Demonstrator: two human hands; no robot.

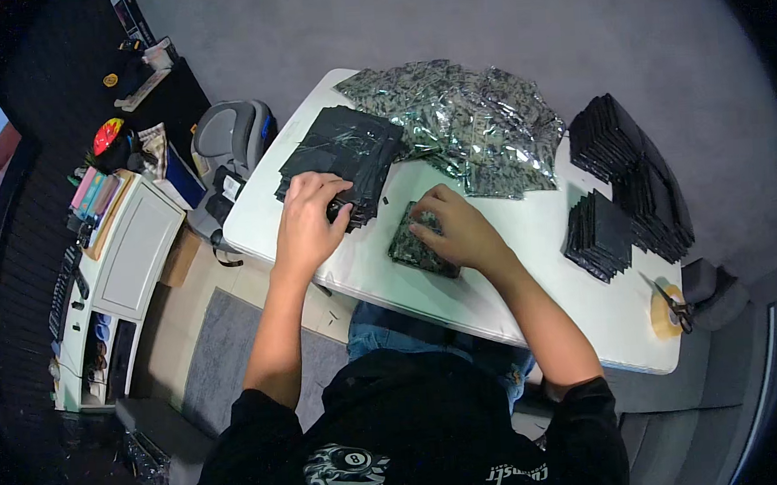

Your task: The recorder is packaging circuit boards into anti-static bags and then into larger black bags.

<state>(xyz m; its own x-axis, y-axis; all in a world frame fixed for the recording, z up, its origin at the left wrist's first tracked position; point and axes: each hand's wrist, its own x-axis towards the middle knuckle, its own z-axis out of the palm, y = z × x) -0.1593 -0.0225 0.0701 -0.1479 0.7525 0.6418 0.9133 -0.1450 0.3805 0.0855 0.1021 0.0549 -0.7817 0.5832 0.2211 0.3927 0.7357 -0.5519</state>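
Note:
My left hand [309, 213] is at the near end of a stack of flat black plastic bags [347, 147] on the table. Its fingers and thumb bend round the corner of the top bags. To the right of that stack, a small rectangular camouflage-patterned packet [411, 248] lies flat near the table's front edge. My right hand [454, 228] lies over the packet's right side with curled fingers, thumb and fingertips against its top. The palm hides part of it. Beyond both hands spreads a heap of shiny clear-wrapped camouflage packets [479, 121].
Folded black parcels stand in rows [618, 139] along the right edge of the white table [391, 291], with a shorter row [600, 234] in front. Scissors [677, 309] lie by a roll of yellowish tape [662, 315] at the near right corner. A white desk [126, 250] stands at left.

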